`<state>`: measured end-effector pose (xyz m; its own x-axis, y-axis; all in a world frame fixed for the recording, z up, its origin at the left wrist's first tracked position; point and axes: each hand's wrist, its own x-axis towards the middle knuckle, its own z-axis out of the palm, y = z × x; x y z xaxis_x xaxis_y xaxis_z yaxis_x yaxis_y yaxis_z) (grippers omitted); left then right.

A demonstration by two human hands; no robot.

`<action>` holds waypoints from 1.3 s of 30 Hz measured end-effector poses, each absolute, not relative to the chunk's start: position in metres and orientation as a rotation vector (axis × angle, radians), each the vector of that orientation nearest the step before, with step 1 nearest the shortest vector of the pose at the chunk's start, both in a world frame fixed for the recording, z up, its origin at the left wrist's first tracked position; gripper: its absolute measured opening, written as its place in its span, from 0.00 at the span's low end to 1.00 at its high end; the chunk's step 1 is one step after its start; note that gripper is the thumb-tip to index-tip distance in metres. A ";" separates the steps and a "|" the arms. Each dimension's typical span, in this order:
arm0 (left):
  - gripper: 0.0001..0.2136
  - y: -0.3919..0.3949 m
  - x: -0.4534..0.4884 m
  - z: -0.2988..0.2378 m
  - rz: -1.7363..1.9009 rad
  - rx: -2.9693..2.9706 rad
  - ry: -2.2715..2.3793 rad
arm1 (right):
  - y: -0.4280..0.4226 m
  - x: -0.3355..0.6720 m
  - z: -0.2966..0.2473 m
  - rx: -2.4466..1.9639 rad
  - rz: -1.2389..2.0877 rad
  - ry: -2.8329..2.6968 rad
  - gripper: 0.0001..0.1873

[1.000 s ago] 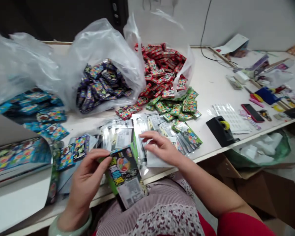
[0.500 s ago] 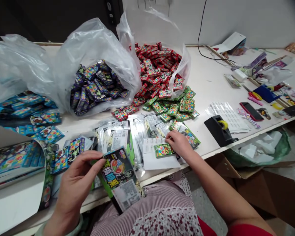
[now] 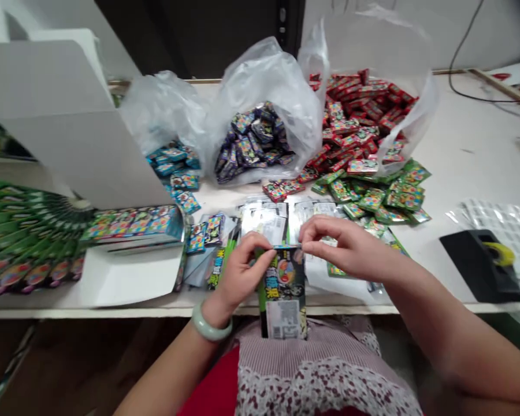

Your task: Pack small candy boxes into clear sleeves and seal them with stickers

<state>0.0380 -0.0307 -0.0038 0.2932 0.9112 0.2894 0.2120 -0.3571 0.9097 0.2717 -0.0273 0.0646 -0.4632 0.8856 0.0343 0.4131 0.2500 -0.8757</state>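
My left hand [image 3: 248,264] pinches the upper left corner of a flat black and green candy packet [image 3: 286,292], which hangs upright over the table's front edge. At the packet's upper right corner, the thumb and fingers of my right hand [image 3: 335,242] are pressed together on its top edge. Whether something small is also between them, I cannot tell. Partly under my right hand, a green candy box [image 3: 335,270] lies on a sheet of white paper [image 3: 318,277]. Behind both hands are several flat clear-windowed packets [image 3: 264,222].
Plastic bags at the back hold purple boxes [image 3: 253,141], red boxes [image 3: 359,124] and blue boxes [image 3: 173,159]. Loose green boxes [image 3: 387,196] lie in front. A tape dispenser [image 3: 476,263] stands right. An open white carton [image 3: 130,277] and fanned green packets [image 3: 21,242] fill the left.
My right hand has left the green candy box on the paper and come to the packet's top edge. The packet now hangs straighter. The view has turned left.
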 end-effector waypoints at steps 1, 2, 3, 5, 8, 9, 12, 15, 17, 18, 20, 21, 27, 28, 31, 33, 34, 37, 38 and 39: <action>0.02 -0.031 0.037 -0.003 1.099 1.770 1.013 | -0.021 0.259 0.070 -1.178 1.127 -2.067 0.07; 0.02 -0.032 0.036 -0.002 1.095 1.770 1.010 | -0.014 0.248 0.072 -1.199 1.109 -2.130 0.06; 0.02 -0.032 0.035 -0.001 1.091 1.768 1.008 | -0.008 0.240 0.072 -1.231 1.105 -2.177 0.06; 0.03 -0.033 0.031 -0.002 1.073 1.759 1.008 | 0.001 0.230 0.068 -1.304 1.147 -2.228 0.07; 0.05 -0.032 0.030 -0.003 1.060 1.736 1.003 | 0.008 0.227 0.062 -1.364 1.227 -2.229 0.08; 0.06 -0.032 0.030 -0.003 1.069 1.728 0.999 | 0.009 0.226 0.061 -1.368 1.231 -2.234 0.08; 0.05 -0.031 0.034 -0.004 1.124 1.714 0.986 | 0.010 0.225 0.060 -1.359 1.229 -2.269 0.08; 0.04 -0.031 0.037 -0.003 1.158 1.693 0.990 | 0.015 0.222 0.058 -1.340 1.253 -2.274 0.08; 0.04 -0.031 0.037 -0.003 1.173 1.681 0.984 | 0.021 0.222 0.054 -1.316 1.300 -2.233 0.08; 0.04 -0.031 0.036 -0.003 1.184 1.678 0.979 | 0.023 0.223 0.051 -1.305 1.366 -2.190 0.08; 0.04 -0.033 0.035 -0.004 1.191 1.667 0.996 | 0.026 0.224 0.043 -1.301 1.609 -2.040 0.07; 0.06 -0.036 0.035 -0.006 1.182 1.639 1.023 | 0.026 0.225 0.039 -1.308 1.755 -1.926 0.07; 0.22 -0.066 0.026 -0.017 0.887 1.169 0.890 | 0.004 0.220 0.028 -1.365 2.263 -1.277 0.08; 0.22 -0.070 0.020 -0.013 0.897 1.152 0.869 | 0.002 0.219 0.030 -1.324 2.312 -1.253 0.08; 0.22 -0.076 -0.016 0.021 1.092 1.374 1.006 | 0.005 0.219 0.044 -1.201 2.213 -1.406 0.09; 0.18 -0.072 -0.054 0.052 1.344 1.585 1.240 | 0.011 0.220 0.053 -1.195 1.960 -1.585 0.11; 0.15 -0.066 -0.075 0.065 1.488 1.676 1.397 | 0.015 0.222 0.055 -1.216 1.832 -1.649 0.12; 0.12 -0.035 -0.137 0.077 1.605 2.083 1.793 | 0.020 0.225 0.044 -1.280 1.593 -1.737 0.13; 0.11 -0.021 -0.154 0.071 1.493 2.233 1.835 | 0.020 0.225 0.035 -1.285 1.538 -1.781 0.14; 0.12 -0.009 -0.169 0.061 1.376 2.344 1.888 | 0.018 0.225 0.025 -1.280 1.492 -1.844 0.14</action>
<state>-0.1688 -0.0085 0.0610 0.0101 0.7331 0.6800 0.8719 -0.3394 0.3530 0.2245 0.0184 0.0254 -0.4733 0.8568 -0.2047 0.3787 -0.0119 -0.9255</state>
